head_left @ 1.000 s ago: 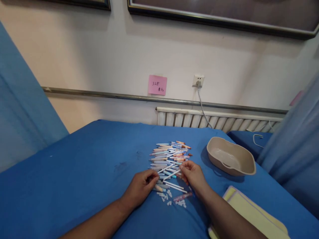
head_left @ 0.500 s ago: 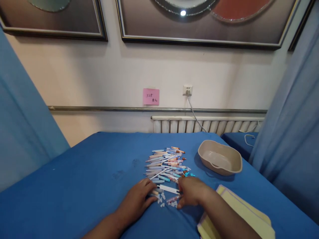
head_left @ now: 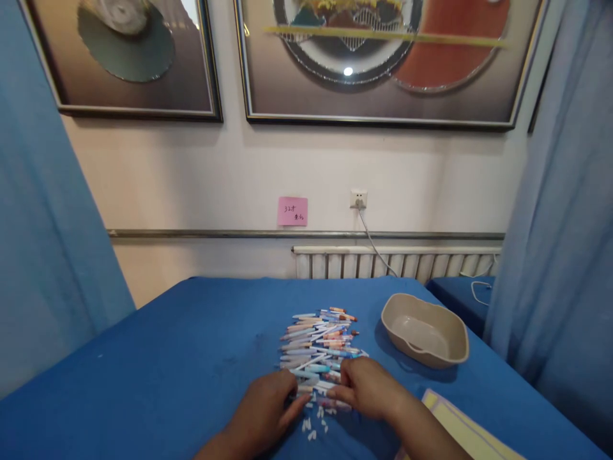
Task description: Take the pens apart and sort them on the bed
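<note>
A pile of pens (head_left: 316,350), mostly pale blue, white and orange, lies across the blue cloth, their lengths running left to right. At its near end, my left hand (head_left: 268,412) curls round the left ends of a few pens, thumb stretched along the near side. From the other side, my right hand (head_left: 371,386) grips the right ends, its thumb over a white pen (head_left: 325,386). Just below, a pinkish pen (head_left: 332,404) lies between the hands. Small white plastic bits (head_left: 312,434) are scattered on the cloth in front. My fingers partly hide the held pens.
A beige plastic basin (head_left: 426,332) stands to the right of the pile. Yellow sheets or folders (head_left: 464,428) lie under my right forearm. Blue curtains (head_left: 57,191) hang at both sides. Behind the blue-covered table (head_left: 191,345) are a radiator (head_left: 354,263) and a wall socket (head_left: 359,199).
The view has tilted up. My hands have come closer together over the near pens, and my right thumb has moved left onto them. More white bits show in front of the pens.
</note>
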`<state>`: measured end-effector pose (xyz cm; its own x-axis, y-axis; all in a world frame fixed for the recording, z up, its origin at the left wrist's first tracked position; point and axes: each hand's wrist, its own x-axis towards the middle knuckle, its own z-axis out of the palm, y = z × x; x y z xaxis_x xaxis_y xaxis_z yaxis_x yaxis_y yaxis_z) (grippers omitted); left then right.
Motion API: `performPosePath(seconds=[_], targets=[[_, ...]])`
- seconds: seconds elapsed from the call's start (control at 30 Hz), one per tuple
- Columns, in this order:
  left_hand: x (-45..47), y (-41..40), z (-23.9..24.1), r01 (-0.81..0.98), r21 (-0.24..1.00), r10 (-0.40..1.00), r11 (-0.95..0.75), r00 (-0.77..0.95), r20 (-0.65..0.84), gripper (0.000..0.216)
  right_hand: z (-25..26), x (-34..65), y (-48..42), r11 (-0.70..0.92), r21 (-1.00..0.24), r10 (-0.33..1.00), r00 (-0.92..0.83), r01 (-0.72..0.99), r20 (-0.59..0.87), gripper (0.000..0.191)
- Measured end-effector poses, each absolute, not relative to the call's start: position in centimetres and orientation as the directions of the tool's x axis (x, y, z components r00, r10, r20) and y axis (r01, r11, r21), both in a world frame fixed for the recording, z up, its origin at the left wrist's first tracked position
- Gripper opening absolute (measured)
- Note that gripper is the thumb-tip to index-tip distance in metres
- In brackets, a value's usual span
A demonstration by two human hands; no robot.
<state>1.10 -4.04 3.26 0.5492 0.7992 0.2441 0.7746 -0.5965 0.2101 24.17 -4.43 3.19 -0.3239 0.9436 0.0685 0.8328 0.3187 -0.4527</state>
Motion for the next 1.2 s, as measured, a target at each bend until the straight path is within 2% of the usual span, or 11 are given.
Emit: performPosePath(seconds=[0.1,0.17,0.23,0.3,0.33,0.43,0.57,0.63,0.73,0.8,1.2], targets=[[2.2,-3.5,6.8,0.730,0.251,0.758,-0.635,0.528,0.382,0.038,7.1,24.1,-3.8,0.398,-0.577,0.915,-0.262,0.714,0.307,0.045],[3.2,-3.4,9.7,0.648,0.348,0.716,-0.678,0.474,0.513,0.043,10.4,24.1,-3.8,0.485,-0.679,0.860,-0.158,0.551,0.486,0.052],[4.0,-3.7,12.1,0.510,0.459,0.669,-0.728,0.378,0.640,0.050,13.3,24.2,-4.4,0.595,-0.727,0.771,0.011,0.342,0.636,0.056],[4.7,-4.3,13.8,0.324,0.573,0.652,-0.752,0.240,0.720,0.056,15.0,24.2,-5.3,0.663,-0.729,0.718,0.131,0.172,0.684,0.061],[5.0,-4.6,14.3,0.243,0.617,0.659,-0.748,0.173,0.732,0.059,15.3,24.2,-5.8,0.690,-0.717,0.690,0.208,0.102,0.694,0.063],[5.4,-5.1,14.6,0.030,0.690,0.690,-0.724,0.033,0.723,0.063,14.8,24.3,-6.3,0.708,-0.706,0.676,0.289,0.000,0.678,0.065],[5.2,-2.8,13.4,-0.118,0.740,0.745,-0.662,0.004,0.667,0.063,12.8,25.0,-4.1,0.666,-0.746,0.716,0.298,-0.019,0.631,0.065],[4.7,-0.5,12.4,-0.133,0.803,0.810,-0.581,-0.009,0.586,0.064,11.9,25.5,-2.1,0.624,-0.780,0.752,0.305,-0.046,0.584,0.066],[4.0,2.8,11.2,-0.187,0.912,0.931,-0.364,-0.048,0.362,0.064,10.7,25.9,0.6,0.504,-0.862,0.828,0.317,-0.058,0.463,0.065],[3.8,3.9,10.8,-0.240,0.928,0.959,-0.284,-0.056,0.279,0.064,10.0,25.9,1.7,0.452,-0.891,0.846,0.339,-0.047,0.412,0.064],[4.7,3.0,11.0,-0.257,0.903,0.937,-0.346,-0.039,0.348,0.065,10.1,25.5,1.3,0.463,-0.886,0.840,0.310,0.019,0.446,0.065]])
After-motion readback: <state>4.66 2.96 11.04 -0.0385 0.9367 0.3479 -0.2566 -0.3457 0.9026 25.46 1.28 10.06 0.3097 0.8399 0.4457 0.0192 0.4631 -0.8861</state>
